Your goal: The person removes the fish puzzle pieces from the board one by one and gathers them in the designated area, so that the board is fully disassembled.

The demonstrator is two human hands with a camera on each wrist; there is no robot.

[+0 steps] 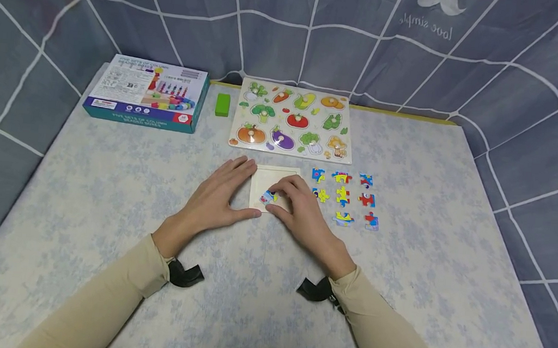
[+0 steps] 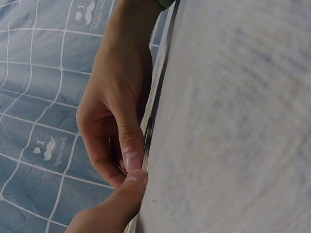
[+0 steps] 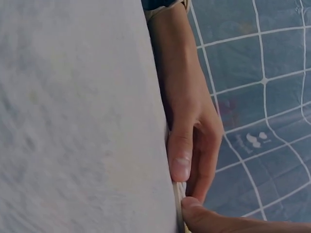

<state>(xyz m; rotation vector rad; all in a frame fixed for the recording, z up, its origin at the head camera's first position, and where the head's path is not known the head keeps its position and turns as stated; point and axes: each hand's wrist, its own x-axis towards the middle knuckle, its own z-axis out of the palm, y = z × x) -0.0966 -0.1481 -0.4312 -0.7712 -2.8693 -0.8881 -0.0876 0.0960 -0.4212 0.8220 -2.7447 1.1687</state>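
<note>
In the head view, a shallow, pale square puzzle tray lies on the table between the two hands. My left hand rests at its left side, fingers extended to the upper left corner and thumb laid at the lower left corner. Over the tray, my right hand pinches a small blue and yellow puzzle piece between thumb and fingers. That piece is tilted near the tray's lower left, partly covered by the fingers. Several loose puzzle pieces in yellow, red and blue lie in rows right of the tray.
Behind the tray lies a vegetable peg board. Left of it are a green block and a boxed bead set. A grey checked curtain hangs along the far edge of the patterned table.
</note>
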